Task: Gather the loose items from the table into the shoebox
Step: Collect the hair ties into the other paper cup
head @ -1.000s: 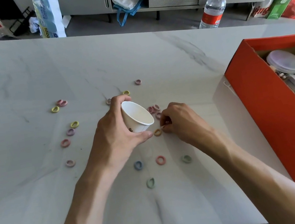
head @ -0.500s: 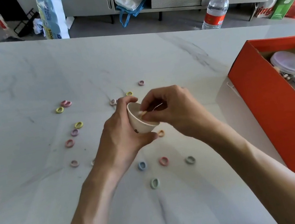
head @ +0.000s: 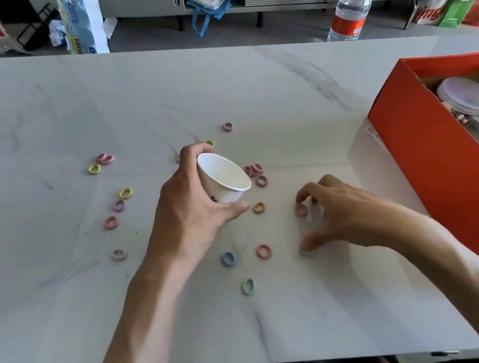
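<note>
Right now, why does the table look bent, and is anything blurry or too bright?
Head view: the wide-angle lens bows the table's far edge. Head view: light is soft, shadows faint, no harsh glare. Head view: the right hand's fingertips and the pink hair tie by them are slightly blurred; the paper cup in the left hand looks sharp.

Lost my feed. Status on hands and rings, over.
Left hand holds cup, tilted. Right hand spread over pink ring, thumb at green ring. Other rings loose on table. Nothing between hands and shoebox.
</note>
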